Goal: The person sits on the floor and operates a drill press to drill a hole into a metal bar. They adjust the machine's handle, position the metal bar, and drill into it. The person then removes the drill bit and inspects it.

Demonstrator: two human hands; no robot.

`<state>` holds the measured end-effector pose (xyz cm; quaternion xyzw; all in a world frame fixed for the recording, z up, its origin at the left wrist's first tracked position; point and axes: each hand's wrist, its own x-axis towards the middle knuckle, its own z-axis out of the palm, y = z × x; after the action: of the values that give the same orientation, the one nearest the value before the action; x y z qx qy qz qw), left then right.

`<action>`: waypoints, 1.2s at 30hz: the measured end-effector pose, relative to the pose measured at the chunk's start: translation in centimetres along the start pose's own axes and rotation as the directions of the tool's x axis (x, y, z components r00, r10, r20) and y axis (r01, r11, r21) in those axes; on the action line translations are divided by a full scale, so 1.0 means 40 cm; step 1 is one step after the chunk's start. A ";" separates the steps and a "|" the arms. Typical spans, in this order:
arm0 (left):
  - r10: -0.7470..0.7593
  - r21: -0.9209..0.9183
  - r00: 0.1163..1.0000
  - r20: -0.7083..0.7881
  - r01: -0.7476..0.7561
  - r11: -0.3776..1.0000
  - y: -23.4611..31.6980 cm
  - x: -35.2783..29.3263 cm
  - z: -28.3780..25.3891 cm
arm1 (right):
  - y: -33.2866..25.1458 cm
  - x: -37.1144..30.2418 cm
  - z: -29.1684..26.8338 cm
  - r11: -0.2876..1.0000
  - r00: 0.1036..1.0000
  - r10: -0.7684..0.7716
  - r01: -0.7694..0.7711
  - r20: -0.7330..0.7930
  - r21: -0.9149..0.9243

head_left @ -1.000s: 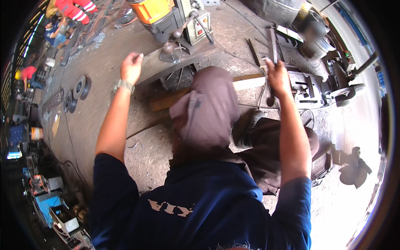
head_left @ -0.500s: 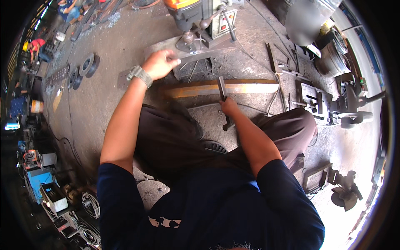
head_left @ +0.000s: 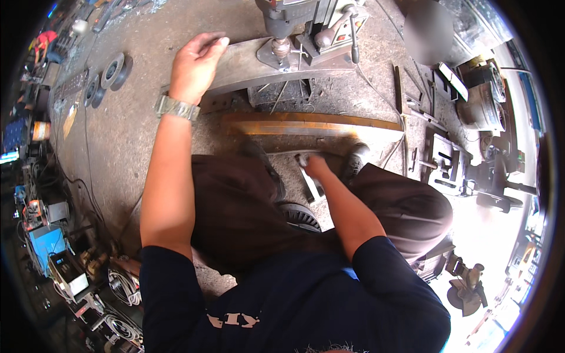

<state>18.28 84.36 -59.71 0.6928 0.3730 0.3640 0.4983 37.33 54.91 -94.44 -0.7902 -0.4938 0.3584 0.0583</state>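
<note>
My left hand (head_left: 195,67), with a watch (head_left: 178,107) at the wrist, is over the left part of a wide curved steel piece (head_left: 244,59). Its fingers are loosely bent and the thumb stands apart; whether it touches the steel cannot be told. That piece lies under the chuck (head_left: 281,47) of a drill press (head_left: 279,20). Low between my knees, my right hand (head_left: 316,167) is closed round a short steel bar tool (head_left: 313,189), blurred by motion. On the floor ahead of my feet lies a rusty steel beam (head_left: 329,125).
Two round metal rings (head_left: 113,70) lie at the left, beside a cable. Metal bars, a vise-like steel fixture (head_left: 445,159) and a metal drum (head_left: 479,112) stand right. A blue machine (head_left: 47,241) and coiled cables (head_left: 123,288) are lower left. Another person (head_left: 46,44) is far left.
My left hand has moved left along the curved steel, away from the chuck. My right hand has lowered the bar tool toward my feet. The whole view has shifted.
</note>
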 end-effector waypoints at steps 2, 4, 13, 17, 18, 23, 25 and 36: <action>-0.019 0.070 1.000 0.003 0.019 0.997 -0.025 0.030 -0.042 | -0.079 0.111 -0.101 0.976 0.827 -0.089 0.183 -0.556 0.116; -0.051 0.114 0.999 -0.007 0.051 0.992 -0.030 0.055 -0.092 | -0.235 0.194 -0.329 0.897 0.723 0.020 0.292 -0.690 0.332; -0.063 0.129 0.992 0.111 0.049 0.990 -0.087 0.124 -0.038 | -0.338 0.499 -0.602 0.408 0.960 0.199 0.102 -0.197 0.907; -0.074 0.106 0.988 0.136 0.060 0.993 -0.105 0.136 -0.043 | -0.324 0.516 -0.602 0.235 0.965 0.154 0.173 -0.212 0.956; -0.083 0.119 0.988 0.131 0.067 0.991 -0.105 0.135 -0.046 | -0.318 0.520 -0.599 0.204 0.965 0.150 0.185 -0.217 0.961; -0.096 0.097 0.989 0.115 0.085 0.992 -0.104 0.127 -0.046 | -0.258 0.567 -0.583 0.245 0.934 -0.021 0.351 -0.357 0.904; -0.098 0.095 0.987 0.126 0.086 0.992 -0.113 0.129 -0.048 | -0.252 0.569 -0.573 0.264 0.940 -0.034 0.337 -0.341 0.904; -0.134 0.104 0.977 0.167 0.118 0.988 -0.125 0.141 -0.036 | -0.307 0.526 -0.619 0.267 0.986 0.149 0.032 -0.075 0.963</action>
<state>18.82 91.04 -63.44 0.7193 0.3882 0.2520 0.5180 49.11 84.88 -81.42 -0.6360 -0.1411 0.5251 0.5476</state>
